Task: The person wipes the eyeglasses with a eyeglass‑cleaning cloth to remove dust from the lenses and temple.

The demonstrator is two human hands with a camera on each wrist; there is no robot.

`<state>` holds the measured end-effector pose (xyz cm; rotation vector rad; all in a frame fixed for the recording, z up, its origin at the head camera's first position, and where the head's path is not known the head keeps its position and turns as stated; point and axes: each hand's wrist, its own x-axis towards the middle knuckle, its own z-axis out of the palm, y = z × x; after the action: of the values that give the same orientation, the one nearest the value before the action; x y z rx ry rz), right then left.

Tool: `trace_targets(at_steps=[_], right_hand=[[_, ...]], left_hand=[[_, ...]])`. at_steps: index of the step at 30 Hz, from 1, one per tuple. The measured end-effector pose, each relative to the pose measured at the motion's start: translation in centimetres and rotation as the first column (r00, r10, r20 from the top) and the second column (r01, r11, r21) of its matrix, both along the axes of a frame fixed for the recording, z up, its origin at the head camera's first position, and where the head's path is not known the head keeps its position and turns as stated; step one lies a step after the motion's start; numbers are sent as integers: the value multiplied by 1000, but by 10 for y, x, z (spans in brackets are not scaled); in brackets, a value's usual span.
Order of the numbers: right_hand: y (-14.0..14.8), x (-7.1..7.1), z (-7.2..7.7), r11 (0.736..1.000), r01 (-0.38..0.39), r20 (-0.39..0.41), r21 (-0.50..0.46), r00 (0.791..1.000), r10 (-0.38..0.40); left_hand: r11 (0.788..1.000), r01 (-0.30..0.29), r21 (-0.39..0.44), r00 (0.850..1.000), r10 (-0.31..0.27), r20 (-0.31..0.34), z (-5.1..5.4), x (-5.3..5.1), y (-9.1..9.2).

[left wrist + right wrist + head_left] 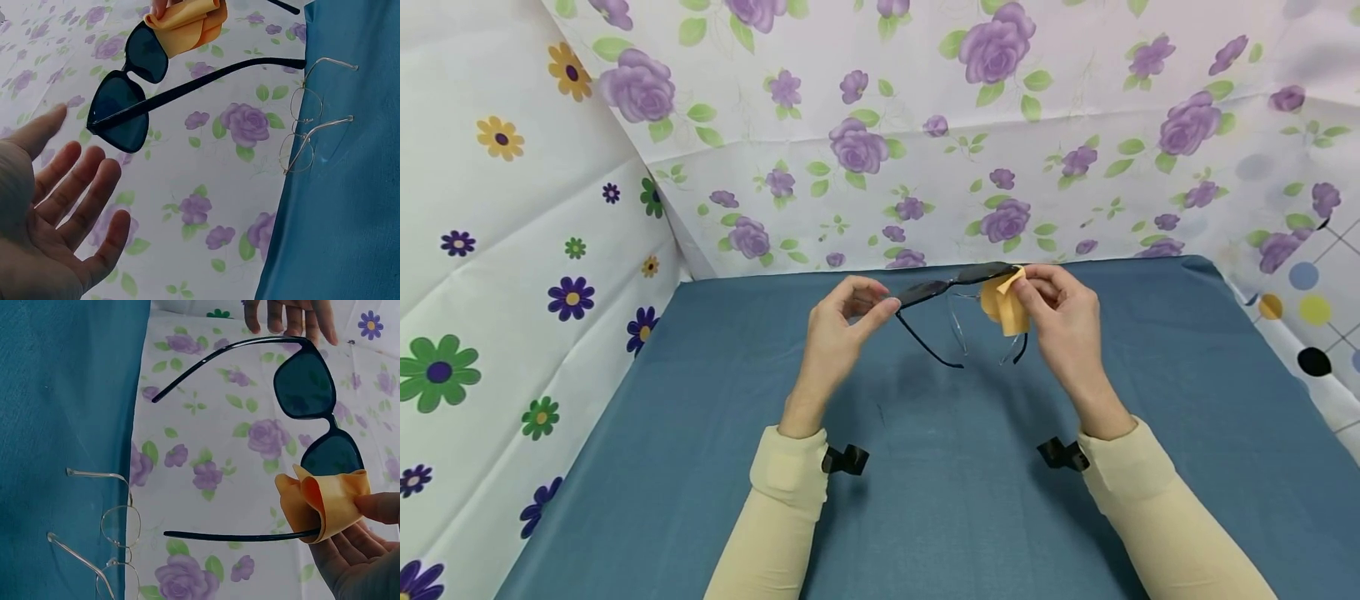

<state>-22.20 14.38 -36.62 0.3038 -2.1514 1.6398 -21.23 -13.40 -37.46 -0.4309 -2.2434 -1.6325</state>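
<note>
Pinching: R fingers [359, 540], cloth [337, 500] round sunglasses [304, 387], R end | L fingers [87, 203]: spread, nr L hinge [92, 127]

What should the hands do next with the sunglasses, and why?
Perhaps the left hand should gently pinch the nearby corner of the sunglasses to steady them. In its wrist view it looks open, just short of that corner, while the right hand pinches the yellow cloth wrapped around the other end.

Head view looks down; nearer wrist views share the sunglasses [306, 387].
</note>
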Motion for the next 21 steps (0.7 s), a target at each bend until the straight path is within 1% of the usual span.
trace_targets(at_steps=[2,4,8,10,14,18,21], right_hand=[[1,0,1,999,0,5,33,1000,0],[1,1,2,998,-9,13,63,1000,8],[1,3,4,988,-38,18,151,999,35],[0,4,4,979,-52,12,198,999,51],[-3,7,6,958,-65,-9,281,997,71],[-6,10,8,947,-79,-15,313,996,88],[-8,12,7,945,-92,-8,314,995,99]], left_hand=[[1000,4,-3,1000,-4,7,-1,0,0],[1000,22,-12,1000,-22,22,-1,-1,1],[994,92,-55,994,-88,72,-2,0,4],[987,131,-90,989,-124,84,-2,1,6],[966,185,-180,981,-170,96,-2,2,12],[945,222,-241,972,-193,137,-3,4,18],[939,234,-251,965,-193,178,-4,6,20]])
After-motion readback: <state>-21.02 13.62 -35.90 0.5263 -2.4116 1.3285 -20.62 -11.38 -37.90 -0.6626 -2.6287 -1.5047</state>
